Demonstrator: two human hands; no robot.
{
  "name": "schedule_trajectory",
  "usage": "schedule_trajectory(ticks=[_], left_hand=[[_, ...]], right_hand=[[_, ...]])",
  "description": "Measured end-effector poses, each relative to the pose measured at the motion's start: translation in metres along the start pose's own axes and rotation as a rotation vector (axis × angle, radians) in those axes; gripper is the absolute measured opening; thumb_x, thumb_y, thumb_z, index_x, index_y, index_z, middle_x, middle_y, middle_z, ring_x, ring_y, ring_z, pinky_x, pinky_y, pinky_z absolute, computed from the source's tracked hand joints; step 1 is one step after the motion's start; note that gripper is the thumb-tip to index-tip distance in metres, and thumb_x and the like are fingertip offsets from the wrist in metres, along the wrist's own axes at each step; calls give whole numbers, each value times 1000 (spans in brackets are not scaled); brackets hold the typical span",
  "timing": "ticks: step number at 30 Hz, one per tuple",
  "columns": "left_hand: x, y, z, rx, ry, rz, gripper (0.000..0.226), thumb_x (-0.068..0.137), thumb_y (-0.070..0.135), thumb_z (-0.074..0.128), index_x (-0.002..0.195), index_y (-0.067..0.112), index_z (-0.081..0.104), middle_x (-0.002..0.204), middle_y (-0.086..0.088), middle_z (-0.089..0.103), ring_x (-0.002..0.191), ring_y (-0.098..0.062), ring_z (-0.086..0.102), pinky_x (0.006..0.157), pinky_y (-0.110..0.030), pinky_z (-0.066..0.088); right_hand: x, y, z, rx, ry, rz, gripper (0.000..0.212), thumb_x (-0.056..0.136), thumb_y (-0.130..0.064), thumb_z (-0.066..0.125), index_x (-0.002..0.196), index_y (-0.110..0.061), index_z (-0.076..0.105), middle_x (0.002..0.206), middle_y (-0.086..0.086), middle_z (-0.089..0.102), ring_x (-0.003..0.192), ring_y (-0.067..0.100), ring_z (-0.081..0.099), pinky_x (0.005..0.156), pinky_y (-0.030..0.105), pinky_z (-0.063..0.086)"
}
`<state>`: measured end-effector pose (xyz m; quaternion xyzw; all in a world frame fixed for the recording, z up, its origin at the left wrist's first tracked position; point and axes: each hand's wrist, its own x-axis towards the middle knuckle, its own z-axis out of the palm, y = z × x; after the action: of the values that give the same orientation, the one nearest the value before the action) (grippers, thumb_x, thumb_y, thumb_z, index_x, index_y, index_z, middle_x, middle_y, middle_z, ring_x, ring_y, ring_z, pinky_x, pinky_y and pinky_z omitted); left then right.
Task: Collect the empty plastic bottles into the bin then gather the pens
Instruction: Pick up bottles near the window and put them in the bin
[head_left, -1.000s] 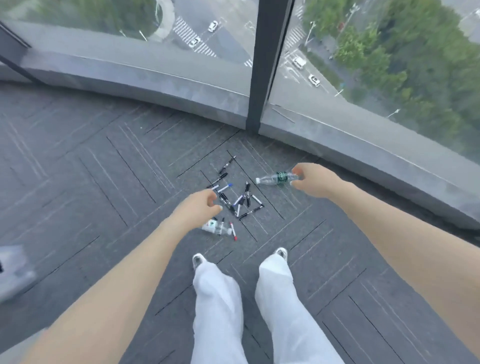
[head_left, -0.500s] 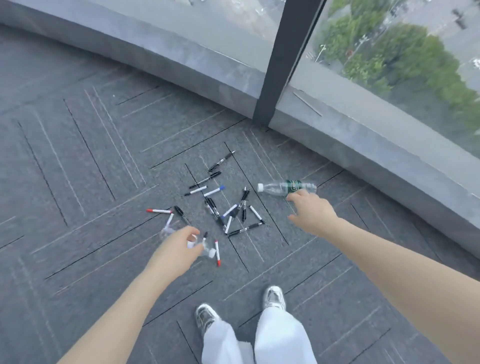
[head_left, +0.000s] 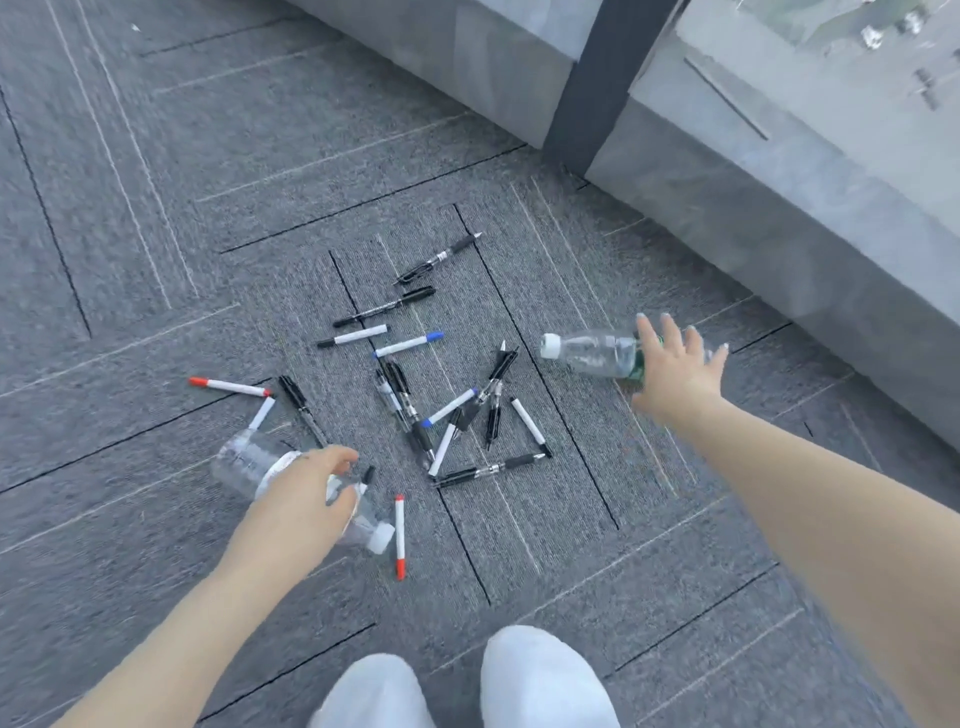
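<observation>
Two empty plastic bottles lie on the grey carpet. A clear bottle with a white label (head_left: 244, 462) lies at the lower left, cap towards me. My left hand (head_left: 304, 501) lies over its middle, thumb and fingers curled round it. A green-labelled bottle (head_left: 592, 353) lies at the right, white cap pointing left. My right hand (head_left: 675, 369) is over its label end with fingers straight and spread, touching it. Several pens (head_left: 415, 400) with black, blue and red caps are scattered between the bottles. No bin is in view.
A grey window sill (head_left: 779, 208) and a dark window post (head_left: 597, 83) run along the back right, close behind the green-labelled bottle. My white-trousered knees (head_left: 540, 675) are at the bottom centre. Bare carpet spreads to the left and far side.
The view has dropped closer to the floor. My left hand has come down onto the clear bottle, and my right hand has reached forward and spread over the green-labelled bottle.
</observation>
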<state>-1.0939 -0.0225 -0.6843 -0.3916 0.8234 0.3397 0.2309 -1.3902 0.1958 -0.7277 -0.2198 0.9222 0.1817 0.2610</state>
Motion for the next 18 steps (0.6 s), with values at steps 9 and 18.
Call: schedule_trajectory(ticks=[9, 18], left_hand=[[31, -74, 7, 893, -65, 535, 118, 37, 45, 87, 138, 16, 34, 131, -16, 57, 116, -35, 58, 102, -50, 24], [54, -68, 36, 1124, -234, 398, 100, 90, 34, 53, 136, 14, -34, 158, -12, 7, 146, -31, -5, 111, -54, -15]], right_hand=[[30, 8, 50, -64, 147, 20, 94, 71, -24, 77, 143, -18, 18, 137, 14, 42, 132, 34, 35, 111, 65, 10], [-4, 0, 21, 27, 213, -2, 79, 73, -13, 73, 137, -20, 27, 129, 14, 39, 120, 38, 42, 112, 59, 17]])
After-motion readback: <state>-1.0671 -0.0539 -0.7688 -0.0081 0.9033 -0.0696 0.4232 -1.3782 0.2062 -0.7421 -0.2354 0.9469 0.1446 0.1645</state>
